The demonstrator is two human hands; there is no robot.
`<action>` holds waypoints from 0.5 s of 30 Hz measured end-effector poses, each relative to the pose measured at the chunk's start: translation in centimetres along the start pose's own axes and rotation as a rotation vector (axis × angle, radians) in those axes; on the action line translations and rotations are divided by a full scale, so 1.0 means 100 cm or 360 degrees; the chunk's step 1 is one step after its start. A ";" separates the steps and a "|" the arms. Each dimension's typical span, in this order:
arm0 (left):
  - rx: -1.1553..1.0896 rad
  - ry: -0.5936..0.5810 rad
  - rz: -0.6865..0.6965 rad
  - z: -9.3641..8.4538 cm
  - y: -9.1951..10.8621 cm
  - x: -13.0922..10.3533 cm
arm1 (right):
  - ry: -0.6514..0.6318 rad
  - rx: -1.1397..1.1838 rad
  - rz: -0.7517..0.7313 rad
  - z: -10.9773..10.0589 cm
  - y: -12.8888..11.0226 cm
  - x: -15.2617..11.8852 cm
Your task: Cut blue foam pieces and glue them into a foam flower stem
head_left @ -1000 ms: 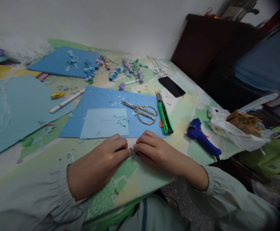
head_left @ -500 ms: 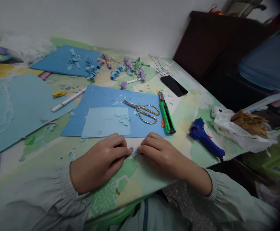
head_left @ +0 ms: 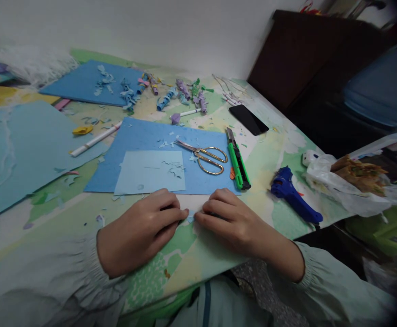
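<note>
Close to the table's near edge, my left hand (head_left: 146, 229) rests with curled fingers, its thumb and forefinger closed at a small light blue paper piece (head_left: 191, 217). Facing it, my right hand (head_left: 232, 220) has its fingertips pressed together at the other end of that piece. Most of the piece is hidden by the fingers. Just beyond lies a light blue sheet (head_left: 140, 170) with a short slit and loose snippets, on a darker blue sheet (head_left: 116, 154). Gold-handled scissors (head_left: 201, 154) and a green box cutter (head_left: 238, 161) lie on its right part.
A blue glue gun (head_left: 294, 195) and a wrapped food roll (head_left: 358, 177) in a plastic bag are at the right. Farther back are a black phone (head_left: 248, 119) and several curled paper pieces (head_left: 166, 98). A white stick (head_left: 96, 140) lies left.
My right hand's fingers have shifted slightly to the right and loosened a little, showing a bit more of the paper piece. My left hand stays nearly in place. The view has shifted slightly.
</note>
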State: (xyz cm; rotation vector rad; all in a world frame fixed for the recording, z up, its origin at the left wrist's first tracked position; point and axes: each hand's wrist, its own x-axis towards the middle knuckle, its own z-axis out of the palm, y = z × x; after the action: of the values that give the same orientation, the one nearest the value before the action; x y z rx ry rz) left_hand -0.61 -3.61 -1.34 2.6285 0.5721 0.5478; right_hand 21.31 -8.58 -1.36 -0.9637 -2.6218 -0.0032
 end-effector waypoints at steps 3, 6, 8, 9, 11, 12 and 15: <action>-0.0044 0.0010 -0.0028 0.001 -0.002 0.000 | 0.0021 0.0016 0.0017 0.001 0.000 -0.001; -0.0065 0.0028 -0.0060 0.002 -0.002 0.001 | 0.0037 0.0019 0.0033 0.002 0.000 -0.001; -0.0069 0.0046 -0.0066 0.002 -0.002 0.000 | 0.0035 0.0019 0.0043 0.002 -0.001 -0.001; -0.0070 0.0049 -0.0059 0.002 -0.002 0.000 | 0.0034 0.0022 0.0045 0.002 -0.001 -0.001; -0.0072 0.0043 -0.0024 0.001 -0.001 -0.001 | 0.0035 0.0028 0.0046 0.002 -0.001 -0.001; -0.0070 0.0044 0.0001 0.001 -0.001 -0.001 | 0.0037 0.0029 0.0048 0.002 -0.001 -0.001; -0.0045 0.0053 0.0046 0.001 -0.001 -0.003 | 0.0040 0.0027 0.0068 0.002 -0.001 -0.001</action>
State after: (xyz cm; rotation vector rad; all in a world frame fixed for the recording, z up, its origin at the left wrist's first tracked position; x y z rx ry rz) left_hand -0.83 -3.64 -1.54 2.6094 0.5334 0.6048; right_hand 21.21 -8.70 -1.58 -1.0074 -2.5739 0.0176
